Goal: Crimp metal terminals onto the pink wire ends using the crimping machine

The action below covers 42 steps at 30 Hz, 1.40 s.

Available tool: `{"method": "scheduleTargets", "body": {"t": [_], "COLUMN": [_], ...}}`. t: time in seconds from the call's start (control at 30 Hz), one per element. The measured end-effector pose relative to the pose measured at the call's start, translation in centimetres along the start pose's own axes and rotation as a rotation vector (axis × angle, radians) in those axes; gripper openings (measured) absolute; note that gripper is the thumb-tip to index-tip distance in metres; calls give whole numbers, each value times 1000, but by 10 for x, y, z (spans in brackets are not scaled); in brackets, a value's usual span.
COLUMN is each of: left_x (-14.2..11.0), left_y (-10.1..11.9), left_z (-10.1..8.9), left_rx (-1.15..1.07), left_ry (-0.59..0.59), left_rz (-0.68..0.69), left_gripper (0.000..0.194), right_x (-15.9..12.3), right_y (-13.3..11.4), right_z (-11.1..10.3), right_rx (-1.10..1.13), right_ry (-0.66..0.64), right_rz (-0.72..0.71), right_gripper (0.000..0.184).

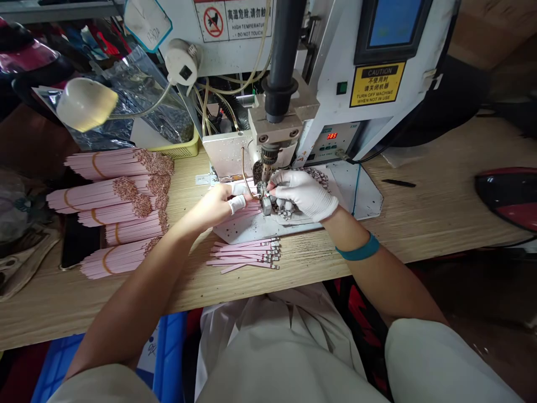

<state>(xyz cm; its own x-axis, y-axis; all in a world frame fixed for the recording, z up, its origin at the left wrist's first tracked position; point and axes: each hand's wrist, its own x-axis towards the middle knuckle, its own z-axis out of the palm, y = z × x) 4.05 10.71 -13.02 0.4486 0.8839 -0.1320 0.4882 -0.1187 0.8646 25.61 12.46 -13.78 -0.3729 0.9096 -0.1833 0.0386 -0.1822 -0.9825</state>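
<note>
Desk (436,190): bench press (293,73), display (332,135) reading 385, labels "CAUTION" (377,84) and "HIGH TEMPERATURE DO NOT TOUCH" (230,19). Pink strip bundles (115,212) to left. Gloved right hand (304,196) pinches small metal part (265,206) under press head (268,157); left hand (210,206) curled alongside, grip unclear.

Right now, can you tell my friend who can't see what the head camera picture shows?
A person's left hand, with white finger covers, and right hand, in a white glove, work at a small metal piece under the press head of a white machine. On the wooden bench lie tied bundles of pink strips and a loose pile of strips.
</note>
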Motion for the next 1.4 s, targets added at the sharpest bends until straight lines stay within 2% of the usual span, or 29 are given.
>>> {"method": "scheduleTargets", "body": {"t": [0.13, 0.43, 0.87, 1.17, 1.4], "left_x": [3, 7, 8, 10, 11], "left_y": [-2, 2, 0, 6, 0], "left_z": [4, 13, 10, 10, 10], "left_rx": [-83, -50, 6, -33, -115], "left_ry": [3, 31, 74, 82, 60], "left_rz": [-19, 1, -27, -33, -13], "left_gripper": [29, 22, 12, 12, 14], "right_x": [1, 1, 4, 4, 4], "right_y": [1, 2, 5, 6, 6], "right_z": [0, 2, 1, 0, 0], "right_rx": [-37, -1, -5, 15, 8], "right_ry": [-27, -49, -35, -40, -49], "right_rz": [-11, 14, -19, -24, -26], "right_gripper": [8, 8, 10, 11, 10]}}
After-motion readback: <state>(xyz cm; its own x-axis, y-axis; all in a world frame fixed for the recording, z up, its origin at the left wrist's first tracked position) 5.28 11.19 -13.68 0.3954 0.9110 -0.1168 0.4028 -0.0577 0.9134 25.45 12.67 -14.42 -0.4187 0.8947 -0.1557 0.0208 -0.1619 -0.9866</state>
